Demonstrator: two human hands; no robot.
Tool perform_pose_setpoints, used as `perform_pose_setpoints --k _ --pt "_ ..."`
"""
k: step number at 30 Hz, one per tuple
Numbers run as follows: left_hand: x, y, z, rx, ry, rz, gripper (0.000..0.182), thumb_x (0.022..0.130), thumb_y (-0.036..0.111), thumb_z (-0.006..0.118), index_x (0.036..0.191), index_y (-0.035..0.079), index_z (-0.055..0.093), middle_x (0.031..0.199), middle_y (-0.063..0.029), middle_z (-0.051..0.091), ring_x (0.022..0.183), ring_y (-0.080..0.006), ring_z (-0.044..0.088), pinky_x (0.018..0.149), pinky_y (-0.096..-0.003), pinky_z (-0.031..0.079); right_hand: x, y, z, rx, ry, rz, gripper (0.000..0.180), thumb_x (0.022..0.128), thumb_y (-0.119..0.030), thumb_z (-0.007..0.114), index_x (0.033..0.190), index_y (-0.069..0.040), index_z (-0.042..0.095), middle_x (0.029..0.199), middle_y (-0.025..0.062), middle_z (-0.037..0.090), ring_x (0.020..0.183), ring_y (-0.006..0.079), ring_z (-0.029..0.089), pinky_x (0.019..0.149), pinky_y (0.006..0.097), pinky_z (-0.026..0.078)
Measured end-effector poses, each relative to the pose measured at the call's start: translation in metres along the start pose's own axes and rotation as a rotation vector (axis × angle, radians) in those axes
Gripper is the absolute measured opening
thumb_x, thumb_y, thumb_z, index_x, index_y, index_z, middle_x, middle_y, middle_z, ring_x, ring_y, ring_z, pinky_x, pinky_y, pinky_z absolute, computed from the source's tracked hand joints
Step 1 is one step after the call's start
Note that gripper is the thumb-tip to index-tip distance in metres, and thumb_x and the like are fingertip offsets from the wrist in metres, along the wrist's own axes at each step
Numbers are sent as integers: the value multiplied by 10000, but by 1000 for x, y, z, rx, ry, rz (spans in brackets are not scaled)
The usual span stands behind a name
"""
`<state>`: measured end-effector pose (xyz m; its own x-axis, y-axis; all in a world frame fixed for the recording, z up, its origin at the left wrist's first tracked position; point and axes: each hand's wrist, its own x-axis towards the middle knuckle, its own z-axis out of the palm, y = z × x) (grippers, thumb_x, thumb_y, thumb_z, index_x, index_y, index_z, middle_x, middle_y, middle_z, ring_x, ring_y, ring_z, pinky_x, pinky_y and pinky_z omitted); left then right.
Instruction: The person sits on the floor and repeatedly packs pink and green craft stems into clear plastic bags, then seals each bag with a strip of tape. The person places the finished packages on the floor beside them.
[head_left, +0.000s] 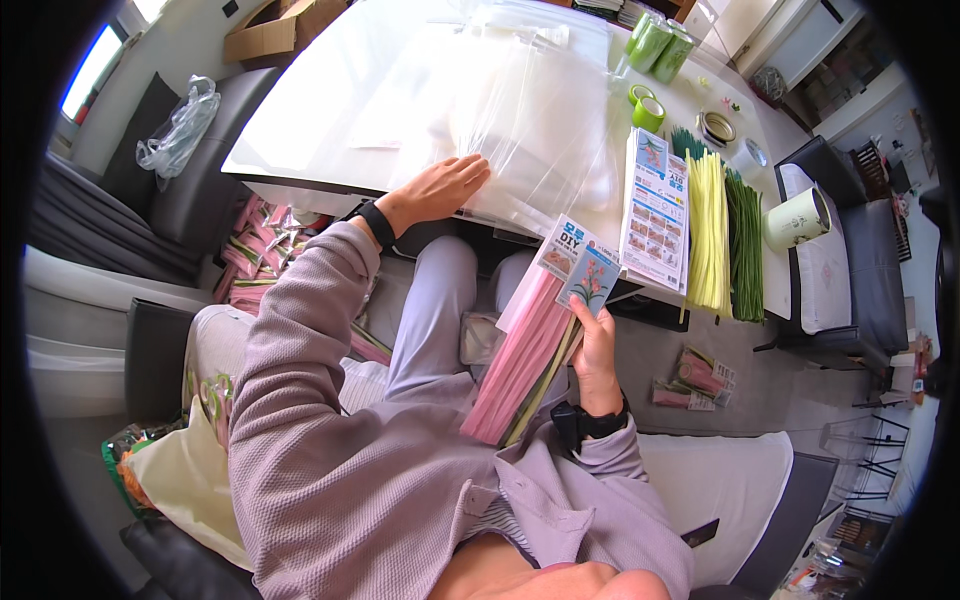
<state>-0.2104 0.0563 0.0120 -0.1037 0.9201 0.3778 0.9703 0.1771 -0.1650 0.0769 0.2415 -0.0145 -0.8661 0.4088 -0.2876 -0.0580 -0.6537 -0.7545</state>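
Observation:
My left hand (442, 187) lies across the front part of a pile of clear plastic bags (525, 112) on the white table (300, 127); creases run out from its fingertips, and whether they pinch the film cannot be told. Low at the table's front edge, my right hand (596, 341) grips a bundle of pink and green pipe cleaners (517, 360) with printed cards at its top, thumb over the blue flower card (591, 279). To the right lie a stack of printed instruction cards (654, 217), yellow pipe cleaners (707, 232) and dark green pipe cleaners (744, 247).
Green tape rolls (649, 114), wrapped green rolls (660, 49), a metal-coloured ring roll (716, 127) and a tipped cylindrical container (799, 217) stand or lie at right. Pink packets fill a spot below the table's left edge (255, 255); several more lie on the floor (697, 379).

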Motion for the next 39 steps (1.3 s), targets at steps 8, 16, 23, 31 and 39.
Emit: perform_pose_setpoints --k 8,16,23,31,39 --pt "9 -7 -8 -212 -45 -110 169 788 48 596 947 -3 623 1010 -96 632 975 -253 581 781 -335 514 8 -2 7 -115 -13 -115 272 891 -56 617 1149 23 582 1083 36 622 948 111 579 880 256 437" --pt "42 32 5 -532 33 -337 130 825 146 638 788 22 628 926 -98 601 928 -293 576 796 -380 475 18 -2 26 -557 84 -401 277 908 -58 586 1148 72 544 1051 72 633 933 121 577 846 268 454" --pt "53 32 26 -610 131 -280 137 890 159 571 947 56 642 953 -118 649 889 -325 611 759 -399 492 7 0 38 -743 150 -598 312 934 -52 520 1211 82 465 1098 140 610 991 176 586 879 309 459" --pt "61 52 23 -797 223 -562 222 953 236 478 1033 116 647 854 -110 694 761 -355 646 672 -419 509 5 -4 52 -865 113 -532 247 922 -86 556 1109 66 502 905 162 664 784 175 656 687 309 512" --pt "66 76 19 -854 169 -803 242 953 241 499 1080 104 654 912 -158 675 803 -360 645 691 -396 511 35 1 58 -966 90 -544 222 905 -103 561 1061 47 508 857 248 646 795 391 655 653 399 511"
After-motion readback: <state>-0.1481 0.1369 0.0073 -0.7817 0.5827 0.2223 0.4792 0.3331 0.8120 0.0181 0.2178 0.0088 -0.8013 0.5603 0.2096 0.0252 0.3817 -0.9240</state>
